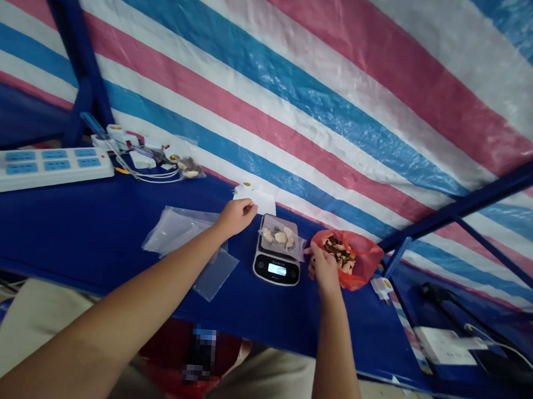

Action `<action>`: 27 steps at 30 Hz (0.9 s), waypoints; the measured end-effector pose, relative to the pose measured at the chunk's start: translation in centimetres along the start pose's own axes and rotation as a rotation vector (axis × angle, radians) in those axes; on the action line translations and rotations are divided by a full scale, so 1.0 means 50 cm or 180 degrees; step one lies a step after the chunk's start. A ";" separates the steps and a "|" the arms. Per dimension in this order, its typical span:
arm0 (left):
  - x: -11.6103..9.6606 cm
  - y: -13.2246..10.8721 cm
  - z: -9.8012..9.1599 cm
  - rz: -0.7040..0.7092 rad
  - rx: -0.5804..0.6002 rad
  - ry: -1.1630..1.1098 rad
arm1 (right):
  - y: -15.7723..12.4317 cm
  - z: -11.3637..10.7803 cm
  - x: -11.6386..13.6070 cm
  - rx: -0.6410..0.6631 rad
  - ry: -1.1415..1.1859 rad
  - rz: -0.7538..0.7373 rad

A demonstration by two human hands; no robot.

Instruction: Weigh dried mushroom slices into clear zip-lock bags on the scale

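Observation:
My left hand (239, 216) is closed, fingers curled in beside a white sheet of paper (265, 202); whatever is inside it is hidden. Right of it stands a small digital kitchen scale (276, 272) with a lit display. On the scale's plate lies a clear plastic bag of pale, flat pieces (281, 237). My right hand (323, 267) is between the scale and a red plastic bag (364, 262), its index finger stretched toward the clear bag. Brown and pinkish dried slices (342, 255) fill the open red bag.
Flat clear plastic bags (178, 230) lie left of the scale. At the far left are a white power strip (47, 170), tangled cables (153, 174) and another filled clear bag (188, 166). A striped tarp (273, 91) rises behind the blue table (88, 231). A blue metal frame stands at both sides.

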State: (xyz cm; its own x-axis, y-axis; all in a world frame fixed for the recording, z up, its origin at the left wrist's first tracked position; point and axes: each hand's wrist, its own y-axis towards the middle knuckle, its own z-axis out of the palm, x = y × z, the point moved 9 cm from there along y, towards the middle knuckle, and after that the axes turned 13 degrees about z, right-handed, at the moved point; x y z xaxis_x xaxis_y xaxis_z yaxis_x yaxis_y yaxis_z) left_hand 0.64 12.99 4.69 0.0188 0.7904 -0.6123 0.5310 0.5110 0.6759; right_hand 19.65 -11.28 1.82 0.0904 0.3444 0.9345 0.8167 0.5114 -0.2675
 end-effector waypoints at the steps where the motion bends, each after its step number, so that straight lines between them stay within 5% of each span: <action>1: 0.003 -0.001 0.000 -0.0014 0.0001 -0.0014 | 0.000 0.008 0.014 -0.0011 -0.0415 -0.0049; 4: 0.008 -0.004 0.000 -0.0025 0.0031 -0.0002 | 0.000 0.029 0.073 -0.0207 -0.1419 -0.0429; 11: 0.008 -0.010 0.012 -0.0033 0.0236 0.0265 | -0.032 0.070 0.237 -0.0320 -0.1930 -0.1216; 17: 0.025 -0.021 0.040 -0.0287 0.0635 0.0823 | -0.111 0.155 0.421 -0.0254 -0.2251 -0.2166; 23: 0.033 -0.028 0.076 -0.0152 0.0818 0.1054 | -0.189 0.318 0.543 0.0304 -0.2463 -0.2880; 27: 0.030 -0.021 0.098 0.0216 0.0825 0.0981 | -0.184 0.526 0.557 0.0947 -0.2618 -0.3199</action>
State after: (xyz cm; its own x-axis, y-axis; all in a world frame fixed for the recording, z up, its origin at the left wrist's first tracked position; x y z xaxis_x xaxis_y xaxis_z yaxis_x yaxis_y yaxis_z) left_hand 4.27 12.00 1.06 -0.1726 0.9037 -0.3918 0.7340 0.3833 0.5607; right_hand -0.32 14.30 24.11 -0.9284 0.0369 0.3699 0.1611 0.9367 0.3109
